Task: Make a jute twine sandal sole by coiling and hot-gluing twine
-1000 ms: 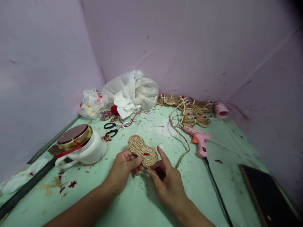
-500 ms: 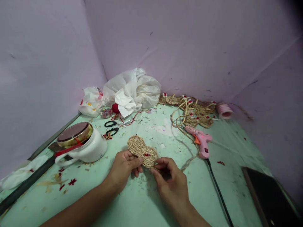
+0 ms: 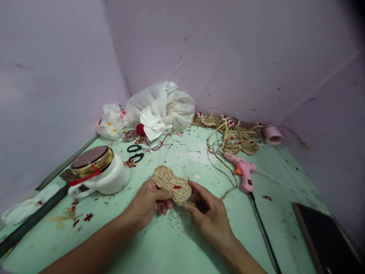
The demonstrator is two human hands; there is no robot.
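Observation:
A flat, sole-shaped piece of coiled jute rope is held over the table, with a small red bit on its near right part. My left hand pinches its near left edge, thumb on top and fingers underneath. At the right end, my right hand has its index finger on the rim and its thumb by the near edge, where the rope leaves the coil. The loose jute rope runs from behind my right hand back to the pile. To the right lies a pink glue gun.
Black-handled scissors lie beyond the piece. A white mug with a gold-rimmed lid stands left. Plastic bags, decorated rope pieces and a pink spool line the back. A dark flat object lies at right.
My right index finger has moved up onto the right rim of the coiled piece, and the hand has shifted slightly right. My left hand keeps its hold. The view has shifted a little.

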